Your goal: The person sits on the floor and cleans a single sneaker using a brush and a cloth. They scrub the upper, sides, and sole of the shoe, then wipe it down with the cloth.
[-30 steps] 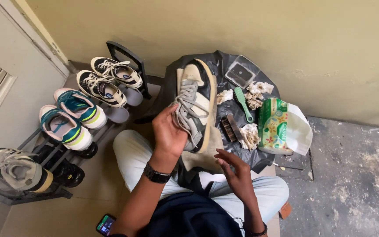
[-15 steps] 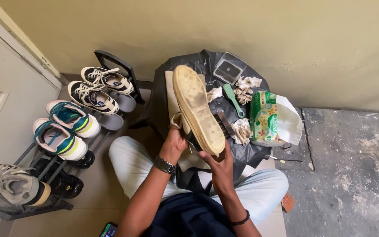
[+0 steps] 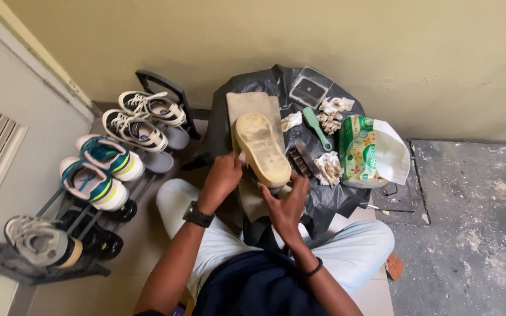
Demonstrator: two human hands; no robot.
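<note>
Over a black plastic sheet point(image 3: 329, 202) spread on the floor, a seated person is holding a shoe point(image 3: 262, 149) sole-up, the left hand point(image 3: 222, 178) grasping its side and the right hand point(image 3: 285, 205) closing its fingers around the heel end. Judging by the grimy sole being turned to face upward, an inspection or cleaning step is under way, and a scrub would call for the green-handled brush point(image 3: 317, 129) lying just beside crumpled tissues point(image 3: 329, 167), near the shoe rack point(image 3: 89, 193).
</note>
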